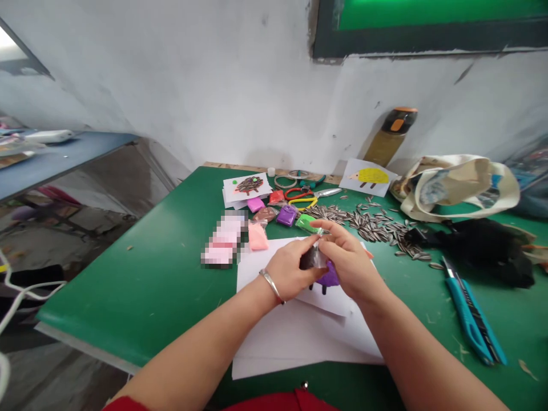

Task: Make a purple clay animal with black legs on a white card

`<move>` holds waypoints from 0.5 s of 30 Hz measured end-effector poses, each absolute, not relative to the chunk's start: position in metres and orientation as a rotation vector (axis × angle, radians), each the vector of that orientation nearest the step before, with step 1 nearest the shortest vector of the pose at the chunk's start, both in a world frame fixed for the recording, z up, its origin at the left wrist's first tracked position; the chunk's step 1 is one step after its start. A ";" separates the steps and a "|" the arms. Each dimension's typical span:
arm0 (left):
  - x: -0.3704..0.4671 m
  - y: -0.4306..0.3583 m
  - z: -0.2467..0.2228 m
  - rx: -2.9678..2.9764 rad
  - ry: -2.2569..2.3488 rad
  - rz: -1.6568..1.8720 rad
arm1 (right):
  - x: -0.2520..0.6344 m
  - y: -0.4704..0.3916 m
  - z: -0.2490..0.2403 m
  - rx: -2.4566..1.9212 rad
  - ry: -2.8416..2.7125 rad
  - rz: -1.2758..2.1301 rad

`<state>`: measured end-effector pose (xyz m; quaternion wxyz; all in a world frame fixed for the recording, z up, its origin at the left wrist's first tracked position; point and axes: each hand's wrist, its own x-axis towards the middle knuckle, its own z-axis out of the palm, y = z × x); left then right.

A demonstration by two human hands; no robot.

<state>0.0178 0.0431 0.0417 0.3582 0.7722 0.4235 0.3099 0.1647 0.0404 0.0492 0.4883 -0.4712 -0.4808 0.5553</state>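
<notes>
A small clear plastic packet with dark stuff in it (pixel 315 258) is held between both hands above the paper. My left hand (pixel 286 269), a bangle at its wrist, grips the packet from the left with thumb and fingers. My right hand (pixel 351 260) pinches its upper edge from the right. Beneath them, partly covered by the hands, a purple shape with short dark legs (pixel 329 277) shows on a white sheet. More white paper (pixel 274 342) lies under that sheet. Beyond the hands are soft-looking coloured packets: peach (pixel 258 236), brown (pixel 265 214), purple (pixel 286 216) and green (pixel 305 222).
Striped seeds (pixel 374 225) are scattered behind my right hand, near scissors (pixel 327 193). Two picture cards, one seed-covered (pixel 249 185) and one yellow (pixel 367 176), stand farther back. A utility knife (pixel 473 322), black cloth (pixel 488 251), cream bag (pixel 466 214) and bottle (pixel 387 137) are at right.
</notes>
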 end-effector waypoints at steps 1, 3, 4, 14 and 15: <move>0.019 0.044 0.039 2.055 1.118 0.807 | 0.165 0.041 0.049 -1.178 -1.202 1.300; 0.016 0.045 0.034 2.188 1.162 0.814 | 0.165 0.042 0.047 -1.239 -1.264 1.236; 0.012 0.045 0.031 2.264 1.187 0.802 | 0.165 0.042 0.047 -1.264 -1.284 1.228; -0.032 0.074 0.006 2.466 1.685 0.901 | 0.166 0.048 0.043 -1.378 -1.256 1.174; -0.028 0.076 0.005 2.468 1.669 0.867 | 0.165 0.049 0.042 -1.373 -1.258 1.177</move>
